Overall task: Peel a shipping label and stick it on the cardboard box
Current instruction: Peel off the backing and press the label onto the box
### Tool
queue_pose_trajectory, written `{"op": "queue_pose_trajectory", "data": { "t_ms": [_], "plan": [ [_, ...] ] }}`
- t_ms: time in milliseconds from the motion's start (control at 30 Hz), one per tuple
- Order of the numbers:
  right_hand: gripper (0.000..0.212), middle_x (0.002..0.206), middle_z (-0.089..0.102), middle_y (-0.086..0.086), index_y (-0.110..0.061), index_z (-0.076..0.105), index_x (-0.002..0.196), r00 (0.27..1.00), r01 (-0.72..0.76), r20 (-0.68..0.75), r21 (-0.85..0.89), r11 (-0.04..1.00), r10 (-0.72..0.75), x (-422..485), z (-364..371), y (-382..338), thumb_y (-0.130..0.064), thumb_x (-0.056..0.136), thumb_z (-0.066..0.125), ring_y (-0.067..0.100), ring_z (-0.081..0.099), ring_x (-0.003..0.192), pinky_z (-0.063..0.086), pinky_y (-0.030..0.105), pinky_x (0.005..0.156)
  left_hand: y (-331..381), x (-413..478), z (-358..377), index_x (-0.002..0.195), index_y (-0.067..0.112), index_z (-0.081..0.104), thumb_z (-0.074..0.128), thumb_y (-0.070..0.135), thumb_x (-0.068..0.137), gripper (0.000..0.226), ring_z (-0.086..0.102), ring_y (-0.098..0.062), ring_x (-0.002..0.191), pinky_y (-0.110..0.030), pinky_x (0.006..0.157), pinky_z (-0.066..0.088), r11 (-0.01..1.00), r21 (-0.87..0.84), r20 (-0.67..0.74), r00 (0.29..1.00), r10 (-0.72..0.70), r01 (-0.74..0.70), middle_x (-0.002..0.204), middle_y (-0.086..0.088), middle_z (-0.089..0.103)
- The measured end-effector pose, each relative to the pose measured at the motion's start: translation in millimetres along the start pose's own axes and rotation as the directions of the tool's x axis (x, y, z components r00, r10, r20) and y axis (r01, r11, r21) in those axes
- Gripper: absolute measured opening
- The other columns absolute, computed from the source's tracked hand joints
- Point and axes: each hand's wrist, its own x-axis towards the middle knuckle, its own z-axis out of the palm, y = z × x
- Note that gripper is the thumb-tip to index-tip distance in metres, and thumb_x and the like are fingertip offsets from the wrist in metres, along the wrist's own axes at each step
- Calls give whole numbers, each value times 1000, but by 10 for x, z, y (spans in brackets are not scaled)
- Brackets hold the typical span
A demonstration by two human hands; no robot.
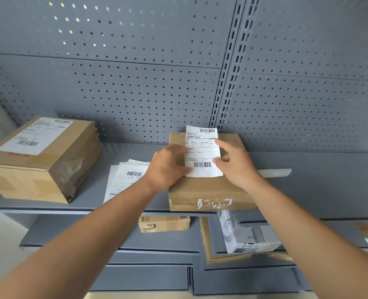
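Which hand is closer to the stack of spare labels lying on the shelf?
Left. The left hand is just right of the label stack, its wrist overlapping the stack's edge. The right hand is farther right, across the label on the flat box.

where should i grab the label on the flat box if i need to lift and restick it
Take the label by its far end, which overhangs the back edge of the flat box and stands free. Come from behind and above with fingers pinching that loose edge. The near part lies flat on the box under the left hand and right hand.
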Motion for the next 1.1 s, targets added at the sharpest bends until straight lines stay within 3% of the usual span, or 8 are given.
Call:
{"op": "queue_pose_trajectory", "data": {
  "t_ms": [67,133,200,433,533,667,900,1100],
  "plan": [
    [58,101,60,-14,-27,49,149,1000,9,-8,-9,1000,-9,11,25,12,-15,96,67,-6,63,69,41,2,66,1,-8,-2,132,22,66,83,22,80,55,59,-22,123,-30,111,40,1000,9,-1,1000,-3,3,141,6,61],
    [59,126,64,-6,-28,51,149,999,14,-30,-29,999,-15,19,44,32,-15,94,68,0,68,76,41,1,67,3,-17,1,133,22,66,83,22,81,55,59,-24,121,-29,110,41,1000,18,-2,1000,-4,4,141,7,60],
    [60,133,64,-3,-27,51,149,999,15,-44,-34,999,-16,4,53,38,-13,94,69,3,69,78,40,-1,66,9,-21,3,133,23,65,83,22,81,56,61,-25,117,-27,107,42,1000,25,-1,1000,-1,1,141,7,59],
    [57,105,68,0,-25,52,146,997,30,-67,-71,997,-35,-65,38,59,-16,93,70,-8,60,72,37,0,65,16,-29,18,135,22,64,83,20,80,58,65,-28,107,-28,105,44,998,46,0,999,52,-51,141,4,61],
    [51,112,67,1,-22,56,143,996,42,-79,-71,997,-48,-114,18,23,-14,94,69,-8,60,72,35,-3,66,-1,-24,37,136,20,62,82,19,81,59,65,-27,99,-28,101,46,994,65,-1,996,87,-87,141,3,60],
    [41,120,62,-4,-22,61,134,995,59,-74,-98,993,-67,-174,16,-29,-14,94,68,-8,59,70,34,-2,64,-37,-26,57,138,20,61,81,18,83,58,52,-11,75,-20,87,42,989,84,-13,992,127,-125,139,4,59],
    [37,114,56,-10,-21,66,128,993,72,-88,-125,990,-83,-199,13,-49,-14,92,71,-2,58,72,35,-1,66,-28,-66,58,135,18,63,80,16,83,55,54,4,70,-16,81,39,987,79,-24,990,141,-138,129,3,63],
    [32,114,54,-8,-19,70,119,990,92,-91,-139,986,-105,-223,24,-51,-10,89,74,-2,55,76,34,-1,71,-29,-81,61,128,17,70,80,16,83,47,64,-15,82,-23,92,48,988,72,-29,990,140,-138,133,3,65]
  ]
}}
